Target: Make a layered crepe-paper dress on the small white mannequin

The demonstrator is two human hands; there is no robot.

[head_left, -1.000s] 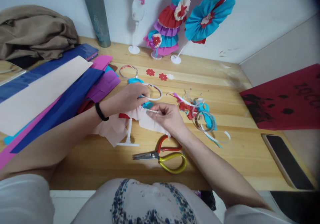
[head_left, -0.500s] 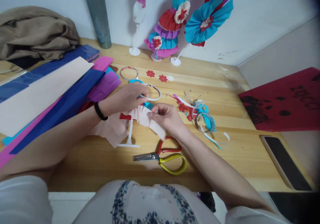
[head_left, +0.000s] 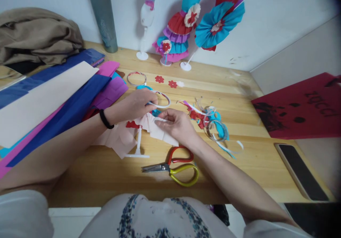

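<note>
My left hand (head_left: 142, 99) is closed at a narrow ring-shaped roll of tape (head_left: 168, 101); its fingertips are partly hidden. Just below it, pleated pale pink crepe paper (head_left: 146, 122) gathers around a small dress form on a white stand (head_left: 139, 140), with red paper (head_left: 131, 124) and teal paper (head_left: 156, 113) showing there too. My right hand (head_left: 176, 122) pinches the pale pink strip between thumb and fingers, its free end hanging below. Scissors (head_left: 165, 167) with one red and one yellow handle lie on the table nearest me.
Coloured crepe sheets (head_left: 53, 99) lie at left, near a bottle (head_left: 102, 21) and brown cloth (head_left: 39, 36). Dressed miniature forms (head_left: 178, 27) stand by the wall. Red paper flowers (head_left: 159, 79), another tape roll (head_left: 136, 78), scraps (head_left: 197, 115), a phone (head_left: 302, 172) and red bag (head_left: 301, 106) are around.
My right hand has shifted slightly left along the pale pink strip, and the strip's free end lies flatter and wider. My left hand stays nearly in place. The whole view has moved slightly.
</note>
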